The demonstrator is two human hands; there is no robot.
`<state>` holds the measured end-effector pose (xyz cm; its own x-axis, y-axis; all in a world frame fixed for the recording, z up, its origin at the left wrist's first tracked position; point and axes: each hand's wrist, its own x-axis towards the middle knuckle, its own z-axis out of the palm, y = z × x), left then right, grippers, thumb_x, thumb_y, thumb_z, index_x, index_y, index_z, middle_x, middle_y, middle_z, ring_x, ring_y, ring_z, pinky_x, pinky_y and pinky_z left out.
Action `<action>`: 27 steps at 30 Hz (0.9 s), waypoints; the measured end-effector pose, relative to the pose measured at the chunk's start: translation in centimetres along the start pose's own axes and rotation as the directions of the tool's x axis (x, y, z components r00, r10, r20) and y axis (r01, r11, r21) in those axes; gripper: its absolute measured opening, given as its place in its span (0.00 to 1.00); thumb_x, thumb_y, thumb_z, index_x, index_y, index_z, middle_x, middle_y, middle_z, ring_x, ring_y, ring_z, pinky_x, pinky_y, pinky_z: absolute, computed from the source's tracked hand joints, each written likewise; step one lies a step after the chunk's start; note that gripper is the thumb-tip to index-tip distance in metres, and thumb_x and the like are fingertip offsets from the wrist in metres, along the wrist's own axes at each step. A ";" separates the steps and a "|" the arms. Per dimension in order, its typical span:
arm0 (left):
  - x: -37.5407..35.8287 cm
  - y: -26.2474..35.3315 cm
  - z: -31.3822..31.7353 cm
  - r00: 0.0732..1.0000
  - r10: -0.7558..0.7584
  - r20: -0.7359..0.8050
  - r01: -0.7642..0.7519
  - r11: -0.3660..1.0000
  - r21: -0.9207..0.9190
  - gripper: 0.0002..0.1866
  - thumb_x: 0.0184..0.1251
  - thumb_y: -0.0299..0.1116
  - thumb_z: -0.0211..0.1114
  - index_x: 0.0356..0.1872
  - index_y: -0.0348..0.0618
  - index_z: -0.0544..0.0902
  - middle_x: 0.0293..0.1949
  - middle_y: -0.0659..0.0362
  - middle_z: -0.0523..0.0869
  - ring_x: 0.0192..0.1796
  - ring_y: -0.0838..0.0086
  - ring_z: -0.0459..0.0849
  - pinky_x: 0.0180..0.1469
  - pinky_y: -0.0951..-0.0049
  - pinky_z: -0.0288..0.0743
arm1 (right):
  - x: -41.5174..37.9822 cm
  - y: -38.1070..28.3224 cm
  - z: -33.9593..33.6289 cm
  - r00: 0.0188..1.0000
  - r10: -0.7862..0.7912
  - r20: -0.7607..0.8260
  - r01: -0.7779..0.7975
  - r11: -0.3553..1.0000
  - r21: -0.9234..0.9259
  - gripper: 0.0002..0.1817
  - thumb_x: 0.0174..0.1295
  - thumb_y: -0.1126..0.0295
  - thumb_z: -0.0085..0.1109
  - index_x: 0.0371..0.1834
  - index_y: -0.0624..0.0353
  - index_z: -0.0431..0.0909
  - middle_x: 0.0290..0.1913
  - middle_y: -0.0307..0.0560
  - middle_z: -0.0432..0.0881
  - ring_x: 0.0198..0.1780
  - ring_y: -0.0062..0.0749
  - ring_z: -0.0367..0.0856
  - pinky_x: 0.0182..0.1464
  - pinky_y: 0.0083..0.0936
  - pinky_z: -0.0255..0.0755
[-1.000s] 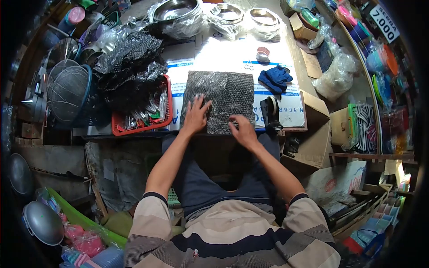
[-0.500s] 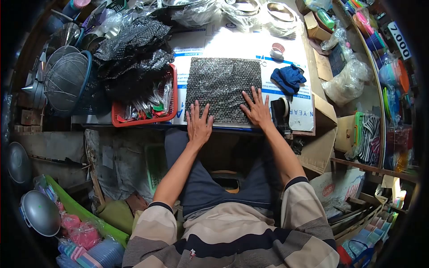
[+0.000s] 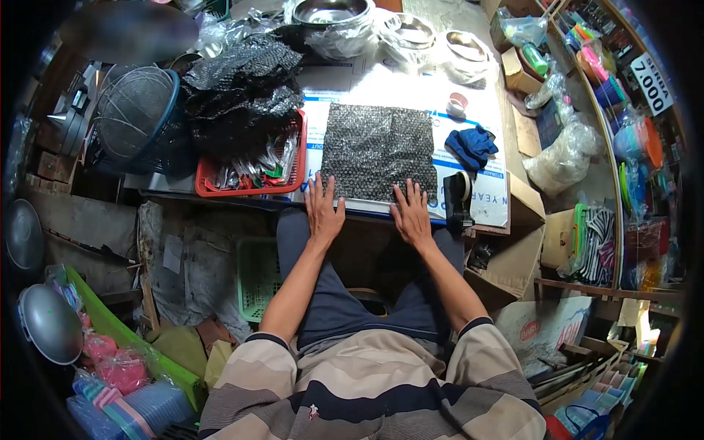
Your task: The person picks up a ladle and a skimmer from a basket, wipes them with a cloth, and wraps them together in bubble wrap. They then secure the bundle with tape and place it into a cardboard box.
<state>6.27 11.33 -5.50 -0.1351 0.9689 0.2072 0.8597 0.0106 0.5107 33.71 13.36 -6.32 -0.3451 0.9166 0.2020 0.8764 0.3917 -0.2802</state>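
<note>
A sheet of black bubble wrap (image 3: 379,152) lies flat on the white printed board (image 3: 493,216) in front of me. At its near left corner rests my left hand (image 3: 324,211), fingers outstretched and palm down. My right hand (image 3: 413,215) lies on the near edge toward the right, its fingers spread over the wrap. Neither hand grips anything. Just right of the sheet stands a black tape dispenser (image 3: 458,199), with a crumpled dark blue cloth (image 3: 471,147) behind it.
On the left, a red basket (image 3: 302,158) holds small packaged items, with more black bubble wrap (image 3: 242,95) heaped behind. Metal bowls in plastic (image 3: 334,15) line the back. A small round container (image 3: 456,106) stands near the cloth. Shelves of goods (image 3: 631,139) rise at right.
My right hand has slid back toward me and inward, from the sheet's right side to its near edge. The left hand stays near the same corner. The view has shifted slightly.
</note>
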 end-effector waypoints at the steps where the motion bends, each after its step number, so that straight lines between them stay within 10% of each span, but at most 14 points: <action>1: -0.3 0.0 -0.6 1.000 -0.012 -0.023 0.011 0.998 -0.056 0.36 0.76 0.39 0.68 0.83 0.48 0.72 0.88 0.42 0.57 0.89 0.41 0.53 0.86 0.35 0.48 | -0.2 0.1 0.1 1.000 0.019 0.006 -0.019 1.000 0.002 0.33 0.82 0.52 0.56 0.85 0.51 0.67 0.87 0.66 0.60 0.86 0.71 0.58 0.86 0.64 0.49; 8: -3.7 -1.0 -5.9 0.981 -0.085 -0.172 0.061 0.988 -0.143 0.31 0.74 0.36 0.70 0.78 0.46 0.79 0.84 0.45 0.68 0.86 0.41 0.61 0.85 0.34 0.50 | 0.3 -1.8 -0.7 0.999 0.011 0.041 -0.011 1.000 -0.014 0.33 0.80 0.54 0.58 0.83 0.57 0.68 0.85 0.69 0.63 0.84 0.71 0.61 0.84 0.63 0.54; 14: -10.4 -3.3 -11.8 0.962 -0.272 0.034 0.274 0.951 -0.143 0.26 0.75 0.41 0.71 0.71 0.48 0.86 0.86 0.47 0.65 0.86 0.44 0.64 0.86 0.43 0.53 | 1.9 -11.9 -2.8 0.955 -0.294 0.024 0.285 0.941 0.185 0.29 0.79 0.61 0.63 0.78 0.59 0.72 0.82 0.66 0.67 0.83 0.67 0.65 0.83 0.58 0.60; 17: -12.3 -4.7 -13.2 0.921 -0.381 0.084 0.371 0.786 -0.496 0.29 0.76 0.47 0.72 0.75 0.55 0.83 0.87 0.40 0.60 0.86 0.45 0.64 0.85 0.55 0.59 | 3.0 -16.6 -2.6 0.908 -0.418 -0.018 0.391 0.833 0.391 0.28 0.77 0.63 0.66 0.75 0.60 0.74 0.80 0.66 0.70 0.81 0.65 0.68 0.83 0.52 0.64; 27: -23.6 -18.3 -4.3 0.631 -0.758 0.167 0.696 0.458 -0.552 0.28 0.83 0.43 0.66 0.75 0.36 0.80 0.66 0.48 0.89 0.66 0.64 0.87 0.70 0.64 0.76 | 4.8 -27.5 -0.1 0.720 -0.677 0.151 0.486 0.648 0.586 0.25 0.69 0.70 0.70 0.69 0.58 0.77 0.80 0.62 0.70 0.84 0.66 0.64 0.84 0.51 0.62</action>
<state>-8.45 -12.77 -16.15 -0.6547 0.6441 -0.3955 0.0274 0.5432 0.8392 7.98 6.95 2.46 -0.8929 0.4067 0.1933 0.2030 0.7468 -0.6334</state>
